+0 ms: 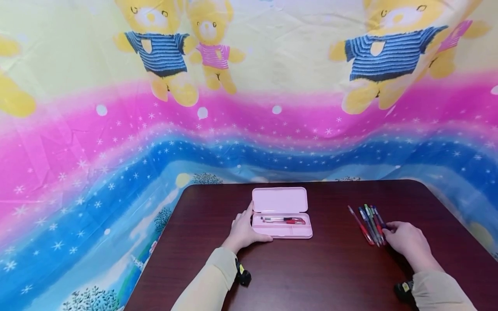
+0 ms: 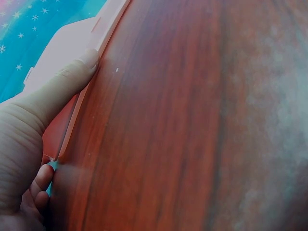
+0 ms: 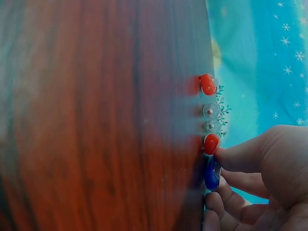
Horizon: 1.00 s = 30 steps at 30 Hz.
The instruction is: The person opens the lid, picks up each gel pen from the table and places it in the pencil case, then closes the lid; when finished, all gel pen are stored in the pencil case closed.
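- Pink plastic pencil case (image 1: 282, 212) lies open at the centre of the head view, on the dark wooden table (image 1: 311, 276); its lid is folded back toward the top of the frame.
- Inside its tray lie a few pens (image 1: 283, 220), red among them, set lengthwise.
- At the case's left end rests the left hand (image 1: 244, 231), fingers along the side and thumb against the lower edge. In the left wrist view the thumb (image 2: 62, 84) presses flat on the pink rim, so the hand steadies the case with fairly straight fingers rather than clenching it.
- Right of centre in the head view, well apart from the case, a loose row of pens (image 1: 369, 223) lies on the table.
- On their lower ends sits the right hand (image 1: 406, 242). In the right wrist view its fingertips (image 3: 231, 156) pinch a blue-capped pen (image 3: 211, 174), beside the red caps.
- Behind the table hangs a bright cloth (image 1: 116, 129) printed with bears.
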Tool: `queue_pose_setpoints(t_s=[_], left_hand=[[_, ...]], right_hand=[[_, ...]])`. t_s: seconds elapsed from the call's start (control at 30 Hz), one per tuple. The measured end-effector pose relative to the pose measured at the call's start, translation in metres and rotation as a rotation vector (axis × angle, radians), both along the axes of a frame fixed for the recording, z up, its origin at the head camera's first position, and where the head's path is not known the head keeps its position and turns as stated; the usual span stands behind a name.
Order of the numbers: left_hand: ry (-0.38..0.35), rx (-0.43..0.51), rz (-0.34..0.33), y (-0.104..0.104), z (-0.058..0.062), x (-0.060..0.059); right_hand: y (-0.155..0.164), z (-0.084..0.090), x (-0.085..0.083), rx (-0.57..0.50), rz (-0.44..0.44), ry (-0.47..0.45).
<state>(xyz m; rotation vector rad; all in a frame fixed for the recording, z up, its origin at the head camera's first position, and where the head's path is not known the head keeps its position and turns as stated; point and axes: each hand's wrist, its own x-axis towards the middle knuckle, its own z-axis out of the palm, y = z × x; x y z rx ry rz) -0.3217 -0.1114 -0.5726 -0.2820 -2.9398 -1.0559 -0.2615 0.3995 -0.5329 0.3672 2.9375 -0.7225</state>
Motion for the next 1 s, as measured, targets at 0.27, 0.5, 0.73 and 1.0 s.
queue_pose_setpoints(t_s=[0.27, 0.5, 0.73, 1.0], left_hand=[[0.012, -0.007, -0.005, 0.0, 0.0, 0.0], [0.003, -0.003, -0.005, 0.001, 0.002, 0.001], [0.01, -0.001, -0.003, 0.001, 0.002, 0.002], [0.004, -0.002, -0.007, 0.0, 0.006, 0.004]], right_hand=[[0.001, -0.001, 0.0, 0.002, -0.006, -0.008], [0.002, 0.0, 0.005, 0.017, -0.026, 0.043], [-0.014, 0.009, 0.006, 0.027, -0.006, 0.212], [-0.06, 0.028, -0.003, -0.02, 0.075, 0.29]])
